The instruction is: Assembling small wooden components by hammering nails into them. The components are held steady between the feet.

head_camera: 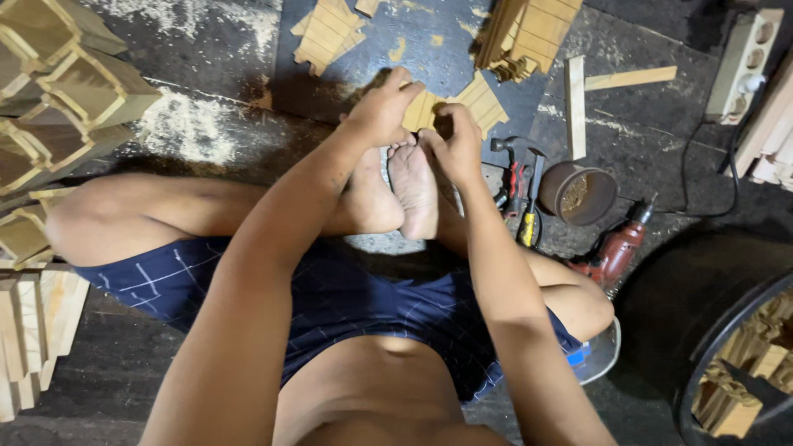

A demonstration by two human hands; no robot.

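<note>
I sit cross-legged on a dark floor, feet together in front of me. My left hand grips the upper left part of a small panel of pale wooden slats held above my toes. My right hand is closed against the panel's lower edge, fingers curled; whether it pinches something small there is hidden. Most of the panel is covered by both hands.
Similar slat panels and a stack lie further out. A hammer, a brown cup and a red power drill lie to the right. Wooden frames pile up on the left, a black tub at right.
</note>
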